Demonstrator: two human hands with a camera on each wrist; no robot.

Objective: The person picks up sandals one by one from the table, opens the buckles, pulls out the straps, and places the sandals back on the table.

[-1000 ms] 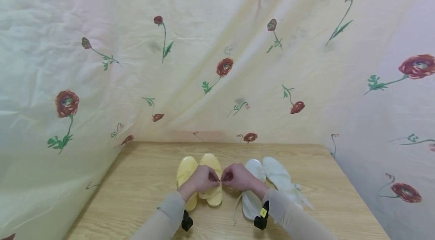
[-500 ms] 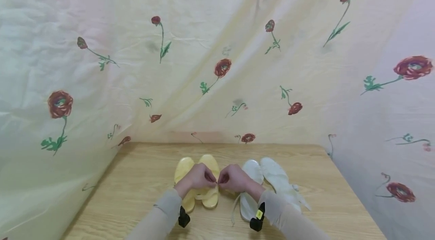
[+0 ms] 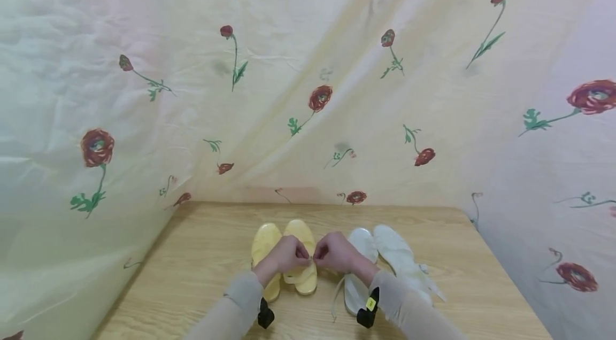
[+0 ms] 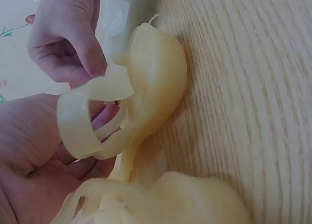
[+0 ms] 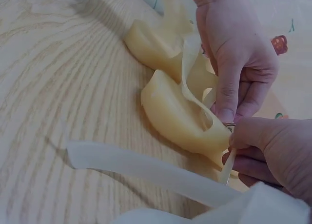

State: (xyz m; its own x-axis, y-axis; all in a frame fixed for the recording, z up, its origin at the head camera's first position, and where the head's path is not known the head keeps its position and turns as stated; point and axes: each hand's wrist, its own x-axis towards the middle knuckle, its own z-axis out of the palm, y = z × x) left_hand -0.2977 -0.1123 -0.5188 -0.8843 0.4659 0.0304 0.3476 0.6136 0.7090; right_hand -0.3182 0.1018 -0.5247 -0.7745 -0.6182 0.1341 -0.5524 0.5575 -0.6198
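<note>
Two yellow sandals stand side by side on the table in the head view, a left one (image 3: 265, 241) and a right one (image 3: 299, 229). My left hand (image 3: 287, 254) is over the right yellow sandal and pinches the small metal buckle (image 5: 229, 125) of its ankle strap (image 5: 187, 63). Close beside it, my right hand (image 3: 337, 253) pinches the thin end of the strap (image 5: 227, 170), just below the buckle in the right wrist view. The fingertips of both hands almost meet. How far the strap runs through the buckle is hidden by the fingers.
A pair of white sandals, one nearer (image 3: 362, 241) and one farther right (image 3: 392, 244), lies right of the yellow ones, partly under my right forearm. A loose white strap (image 5: 141, 168) sticks out. Flowered cloth (image 3: 269, 115) hangs around the wooden table (image 3: 207, 244).
The head view shifts slightly, and the hands and sandals shift with it. Both hands keep their pinch at the buckle; no clear movement of the strap is visible.
</note>
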